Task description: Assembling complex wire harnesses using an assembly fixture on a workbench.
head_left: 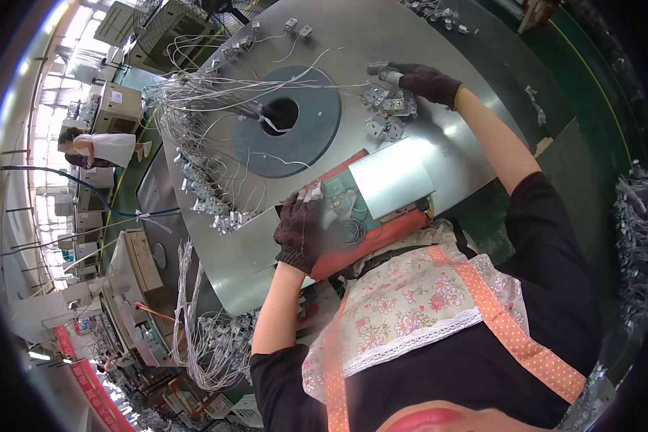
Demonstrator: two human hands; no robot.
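Observation:
My left hand (299,225), in a dark knitted glove with pale fingertips, rests at the left side of a green work plate (371,222) with red sides. Its fingers are bent together, and what they hold, if anything, is hidden. Small metal pieces (338,204) and a coil of thin wire (351,232) lie beside it, partly blurred. My right hand (426,83), gloved alike, reaches out above a heap of small metal brackets (392,104). Its fingers are drawn together around a greyish piece too small to name. A shiny metal cover (392,176) sits over the plate's right part.
A dark grey disc (317,144) with a central hole lies on the metal table (245,284). White wires (187,97) with metal ends spread over its left side. Another wire bundle (219,345) hangs lower left. A person (104,147) stands far left near boxes.

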